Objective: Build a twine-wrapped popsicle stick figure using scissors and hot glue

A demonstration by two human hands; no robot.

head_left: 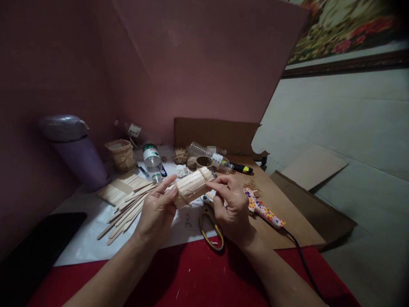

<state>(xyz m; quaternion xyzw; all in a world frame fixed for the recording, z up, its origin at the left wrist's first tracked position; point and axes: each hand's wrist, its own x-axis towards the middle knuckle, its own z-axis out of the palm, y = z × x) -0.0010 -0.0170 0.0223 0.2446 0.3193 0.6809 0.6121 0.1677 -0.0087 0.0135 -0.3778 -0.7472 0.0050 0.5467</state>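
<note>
In front of me is a small cylinder (193, 184), tilted up to the right. Pale wooden craft sticks cover its side, with twine tied around it near both ends. My left hand (159, 209) is closed on its left end, thumb on the near side and index finger stretched along the far side. My right hand (231, 204) has its fingers bent and closed at the right end, index fingertip against the sticks by the twine. Whether a strand lies in those fingers I cannot tell. Below the cylinder lie yellow-handled scissors (211, 226), partly hidden by my right hand.
Loose craft sticks (128, 211) fan out at left. Behind are a woven-looking pot (120, 154), clear bottles (151, 157), twine balls (181, 156) and a tape roll (204, 162). A flower-patterned glue gun (263, 209) with its cord and a yellow-black cutter (242, 168) lie on cardboard (287, 221).
</note>
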